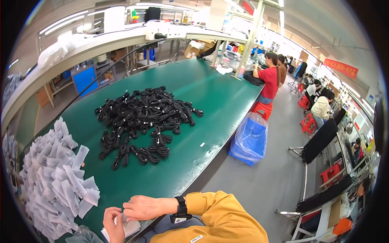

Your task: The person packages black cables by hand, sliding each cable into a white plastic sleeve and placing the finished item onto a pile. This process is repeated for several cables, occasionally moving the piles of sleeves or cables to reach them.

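At the near edge of the green table, my left hand (113, 225) curls its fingers on a whitish translucent pouch (131, 228). My right hand (142, 207), with a black band on its wrist, reaches across from the right and pinches at the top of the same pouch. The fingertips of both hands nearly meet there, and part of the pouch is hidden behind them. A big heap of similar whitish pouches (56, 184) lies just left of my hands. Farther off on the table rests a pile of black coiled cables (146, 115), each tied in a bundle.
The green tabletop (190, 148) carries a small white scrap (202, 144). A blue crate (250, 139) lined with clear plastic stands on the floor right of the table. At the far end a person in a red shirt (270, 75) works. A metal rail (121, 38) runs along the far side.
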A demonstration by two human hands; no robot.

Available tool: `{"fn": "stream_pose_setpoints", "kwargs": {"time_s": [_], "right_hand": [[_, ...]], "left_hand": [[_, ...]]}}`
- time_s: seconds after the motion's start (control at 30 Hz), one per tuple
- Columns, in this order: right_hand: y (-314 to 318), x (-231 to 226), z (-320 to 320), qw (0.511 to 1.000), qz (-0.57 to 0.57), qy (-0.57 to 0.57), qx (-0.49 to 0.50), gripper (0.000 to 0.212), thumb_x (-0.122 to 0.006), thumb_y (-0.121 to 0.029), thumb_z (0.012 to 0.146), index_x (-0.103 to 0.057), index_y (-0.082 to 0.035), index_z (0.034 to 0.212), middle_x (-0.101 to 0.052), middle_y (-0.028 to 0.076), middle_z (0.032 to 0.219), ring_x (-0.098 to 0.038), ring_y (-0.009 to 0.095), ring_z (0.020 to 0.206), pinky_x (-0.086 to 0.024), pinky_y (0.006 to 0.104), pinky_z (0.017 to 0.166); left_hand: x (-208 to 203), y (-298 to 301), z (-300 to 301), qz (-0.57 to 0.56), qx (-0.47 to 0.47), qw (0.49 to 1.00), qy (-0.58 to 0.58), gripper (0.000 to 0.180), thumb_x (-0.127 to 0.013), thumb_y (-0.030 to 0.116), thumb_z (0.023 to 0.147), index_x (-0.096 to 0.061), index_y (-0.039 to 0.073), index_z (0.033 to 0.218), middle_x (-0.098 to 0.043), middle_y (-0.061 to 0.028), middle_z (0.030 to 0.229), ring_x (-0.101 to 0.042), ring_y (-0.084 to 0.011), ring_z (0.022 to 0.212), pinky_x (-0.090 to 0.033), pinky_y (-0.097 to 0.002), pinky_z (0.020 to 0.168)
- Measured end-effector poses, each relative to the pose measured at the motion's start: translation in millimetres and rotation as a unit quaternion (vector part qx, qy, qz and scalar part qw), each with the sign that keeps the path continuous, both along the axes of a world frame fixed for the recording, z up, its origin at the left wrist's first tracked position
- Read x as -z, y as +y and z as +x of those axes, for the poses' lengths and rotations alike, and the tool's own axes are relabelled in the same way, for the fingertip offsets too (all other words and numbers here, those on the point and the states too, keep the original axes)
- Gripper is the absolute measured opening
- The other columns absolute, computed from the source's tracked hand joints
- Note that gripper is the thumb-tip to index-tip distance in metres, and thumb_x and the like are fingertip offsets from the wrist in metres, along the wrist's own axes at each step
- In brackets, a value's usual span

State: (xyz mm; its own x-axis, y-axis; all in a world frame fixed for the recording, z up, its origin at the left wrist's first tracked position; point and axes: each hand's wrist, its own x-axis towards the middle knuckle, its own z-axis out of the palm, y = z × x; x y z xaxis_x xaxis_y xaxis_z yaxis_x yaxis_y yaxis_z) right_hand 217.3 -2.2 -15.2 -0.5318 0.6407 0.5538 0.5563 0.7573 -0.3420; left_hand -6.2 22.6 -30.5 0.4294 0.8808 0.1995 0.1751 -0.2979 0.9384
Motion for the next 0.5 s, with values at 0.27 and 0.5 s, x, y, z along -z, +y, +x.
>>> {"fn": "stream_pose_setpoints", "kwargs": {"time_s": [0.27,0.5], "right_hand": [[8.8,-8.4,-9.7,0.991,0.09,0.101,0.013,0.034,-0.059,-0.036,0.095,-0.049,-0.004,0.088,-0.047,0.013,0.087,-0.049,0.03,0.065,-0.042,0.0406,0.058],[12.2,-14.7,-14.3,0.991,0.074,0.111,-0.022,0.037,-0.059,-0.038,0.095,-0.05,-0.002,0.094,-0.046,0.014,0.094,-0.052,0.031,0.072,-0.043,0.0407,0.062]], "left_hand": [[-49.8,-3.4,13.4,-0.062,0.023,0.997,-0.05,0.011,-0.057,0.011,0.099,-0.059,0.0,0.097,-0.064,-0.0091,0.108,-0.059,-0.0154,0.087,-0.047,-0.0274,0.075],[-43.9,4.2,8.8,-0.09,0.043,0.995,-0.024,0.012,-0.057,0.011,0.1,-0.062,0.0,0.101,-0.063,-0.0064,0.106,-0.059,-0.015,0.09,-0.047,-0.0262,0.078]]}}
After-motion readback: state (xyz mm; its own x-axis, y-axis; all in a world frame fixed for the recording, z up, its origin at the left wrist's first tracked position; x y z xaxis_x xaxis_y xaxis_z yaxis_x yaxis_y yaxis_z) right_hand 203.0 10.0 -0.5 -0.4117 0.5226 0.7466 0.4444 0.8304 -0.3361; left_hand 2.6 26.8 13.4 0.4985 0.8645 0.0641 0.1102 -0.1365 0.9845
